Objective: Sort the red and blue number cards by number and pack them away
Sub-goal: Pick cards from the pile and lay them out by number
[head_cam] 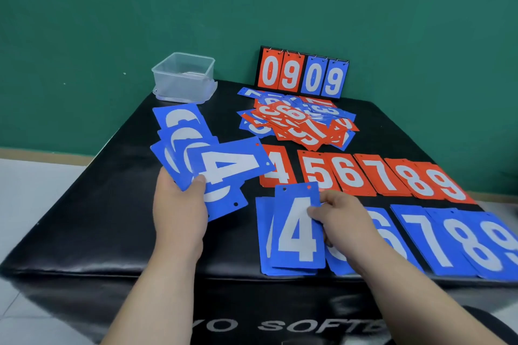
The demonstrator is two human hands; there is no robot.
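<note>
Black pad [92, 204]: carries everything; a green wall stands behind its far edge.
Clear box [183, 75]: far left corner, open, no cards in it that I can see.
Left hand [178, 204]: above the left half of the pad, fingers and thumb curled round a fan of blue cards [196, 148]. A 4 is on top and the numbers beneath are only partly readable.
Blue 4 card [298, 230]: at the near edge, lying on or just over the blue 4 pile [263, 235]; I cannot tell whether it has landed.
Right hand [344, 218]: thumb and fingers pinch that card's right side; the wrist covers the next pile along.
Loose heap [297, 123]: red and blue cards mixed, toward the far edge, not yet sorted.
Flip scoreboard [302, 75]: upright at the far edge, reading 0 9 0 9.
Red row [364, 173]: piles 4 to 9, running to the right edge.
Blue row [448, 241]: nearer me, 6 to 9 visible, with the 9 close to the right edge.
Risk, fan: it is spread wide in one grip, so a slack thumb could spill cards over the pad.
Risk, piles: the cards look slick, and the right forearm drawing back could drag the hidden pile askew.
Risk, edges: the near blue piles overhang a little, and a nudge could send them to the floor.
</note>
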